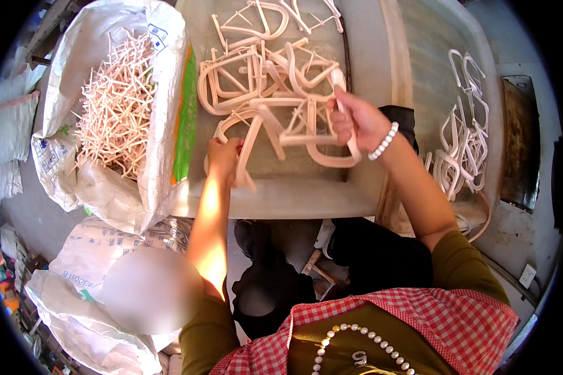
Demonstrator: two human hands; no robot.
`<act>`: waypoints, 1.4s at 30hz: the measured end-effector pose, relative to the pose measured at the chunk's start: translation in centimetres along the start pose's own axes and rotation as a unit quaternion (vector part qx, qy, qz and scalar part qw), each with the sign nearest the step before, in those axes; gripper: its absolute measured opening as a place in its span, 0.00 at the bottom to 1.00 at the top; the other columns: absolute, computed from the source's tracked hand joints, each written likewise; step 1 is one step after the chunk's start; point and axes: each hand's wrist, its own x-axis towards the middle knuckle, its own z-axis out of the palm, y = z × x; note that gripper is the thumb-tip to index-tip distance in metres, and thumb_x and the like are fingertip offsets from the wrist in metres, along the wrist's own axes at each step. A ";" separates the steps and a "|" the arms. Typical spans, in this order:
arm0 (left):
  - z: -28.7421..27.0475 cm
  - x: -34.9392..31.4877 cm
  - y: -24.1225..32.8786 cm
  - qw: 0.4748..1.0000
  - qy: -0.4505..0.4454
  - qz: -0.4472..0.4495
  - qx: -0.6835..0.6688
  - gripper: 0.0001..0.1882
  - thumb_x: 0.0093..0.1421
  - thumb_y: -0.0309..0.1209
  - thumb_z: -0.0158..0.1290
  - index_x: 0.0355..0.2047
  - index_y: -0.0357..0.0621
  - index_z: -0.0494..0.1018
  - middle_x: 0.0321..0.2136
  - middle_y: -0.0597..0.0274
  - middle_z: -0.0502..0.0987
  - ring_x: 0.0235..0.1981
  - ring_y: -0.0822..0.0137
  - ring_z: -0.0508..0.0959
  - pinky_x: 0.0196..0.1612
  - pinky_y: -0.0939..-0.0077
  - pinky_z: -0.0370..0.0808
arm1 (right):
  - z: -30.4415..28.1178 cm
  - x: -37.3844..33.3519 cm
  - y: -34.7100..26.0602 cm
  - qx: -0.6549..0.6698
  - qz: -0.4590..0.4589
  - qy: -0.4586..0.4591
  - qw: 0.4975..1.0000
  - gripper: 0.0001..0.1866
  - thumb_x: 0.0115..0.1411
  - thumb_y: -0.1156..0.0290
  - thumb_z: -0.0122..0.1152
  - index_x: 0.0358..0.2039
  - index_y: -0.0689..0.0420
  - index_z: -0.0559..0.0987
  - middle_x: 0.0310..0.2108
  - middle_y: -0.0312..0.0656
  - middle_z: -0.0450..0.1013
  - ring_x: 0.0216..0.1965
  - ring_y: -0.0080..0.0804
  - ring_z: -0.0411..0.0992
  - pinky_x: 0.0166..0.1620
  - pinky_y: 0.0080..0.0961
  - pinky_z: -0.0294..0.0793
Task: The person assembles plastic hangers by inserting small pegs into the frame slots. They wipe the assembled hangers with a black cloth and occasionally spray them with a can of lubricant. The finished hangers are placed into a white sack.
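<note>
My right hand, with a white bead bracelet on the wrist, is closed on a pale pink curved plastic piece at the right of a pile. Thin straight bars join parts of these pieces. My left hand is at the pile's near left, its fingers closed on another pink curved plastic piece. Several more such pieces lie tangled beyond my hands in a pale tub. Where the held pieces cross the others, I cannot tell which bars belong to which.
To the left stands a white woven sack filled with short pink sticks. Beyond the tub's right wall, a second basin holds white curved pieces. Another white sack lies at the lower left. A wall socket is at the right.
</note>
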 end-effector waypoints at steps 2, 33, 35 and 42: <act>0.4 -4.8 3.2 0.993 0.058 0.102 -0.033 0.11 0.51 0.24 0.53 0.33 0.30 0.66 0.25 0.57 0.76 0.25 0.68 0.76 0.31 0.74 0.74 | 0.6 -0.9 0.0 0.061 -0.040 -0.018 0.997 0.18 0.64 0.52 0.48 0.29 0.54 0.68 0.17 0.28 0.59 0.15 0.16 0.55 0.18 0.16 0.55; -0.3 -8.6 -0.5 0.978 -0.055 0.180 -0.095 0.14 0.67 0.39 0.43 0.44 0.41 0.61 0.33 0.58 0.75 0.33 0.71 0.73 0.40 0.78 0.68 | -0.3 8.2 15.5 -0.823 -0.187 0.173 0.507 0.19 0.52 0.60 0.61 0.39 0.62 0.74 0.36 0.54 0.73 0.40 0.50 0.72 0.42 0.37 0.71; -0.4 -8.9 -0.6 0.975 -0.058 0.174 -0.125 0.14 0.67 0.38 0.43 0.43 0.40 0.60 0.32 0.57 0.75 0.34 0.71 0.74 0.42 0.78 0.69 | -1.8 9.9 15.1 -0.766 -0.211 0.193 0.576 0.21 0.52 0.58 0.62 0.38 0.62 0.75 0.33 0.53 0.74 0.36 0.49 0.73 0.41 0.38 0.72; -0.5 -9.8 -0.4 0.971 -0.058 0.213 -0.096 0.12 0.65 0.34 0.47 0.43 0.40 0.62 0.33 0.58 0.74 0.34 0.71 0.73 0.42 0.77 0.69 | -2.4 8.4 11.7 -0.819 0.056 0.177 0.543 0.25 0.51 0.51 0.62 0.41 0.59 0.75 0.36 0.47 0.76 0.41 0.43 0.74 0.43 0.37 0.74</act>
